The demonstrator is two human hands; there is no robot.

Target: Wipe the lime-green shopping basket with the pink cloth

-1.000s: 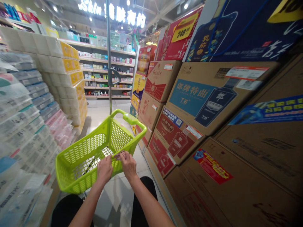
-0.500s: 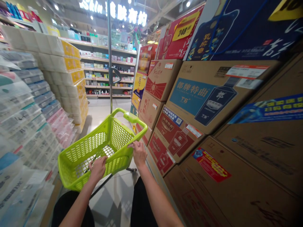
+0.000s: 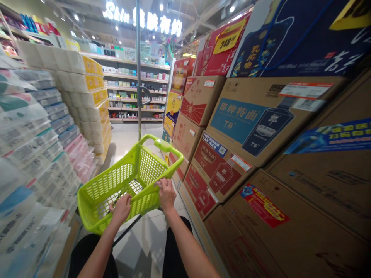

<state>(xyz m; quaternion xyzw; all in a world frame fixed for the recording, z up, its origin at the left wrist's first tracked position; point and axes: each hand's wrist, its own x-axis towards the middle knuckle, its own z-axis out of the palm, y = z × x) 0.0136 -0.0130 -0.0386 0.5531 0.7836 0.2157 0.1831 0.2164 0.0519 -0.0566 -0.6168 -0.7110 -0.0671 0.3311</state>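
Observation:
A lime-green shopping cart [image 3: 107, 177] with a lattice basket stands turned sideways in front of me, and no goods show inside it. My left hand [image 3: 122, 208] is closed over the near side rim of the basket. Farther right along that same rim, my right hand [image 3: 167, 194] is closed too, its fingers curled over the edge. The cart's push handle [image 3: 164, 145] is at the far right end, touched by neither hand. A tall metal pole [image 3: 138, 69] rises at the cart's far side.
Stacked cartons [image 3: 236, 119] form a wall close on the right. Wrapped tissue packs [image 3: 84, 83] and plastic-wrapped bundles [image 3: 31, 135] line the left. Pale floor tiles [image 3: 124, 133] run toward shelves of small goods [image 3: 136, 88] at the back.
The cart and both hands sit slightly farther right and lower in view, along with the surroundings. Both hands keep their hold on the rim.

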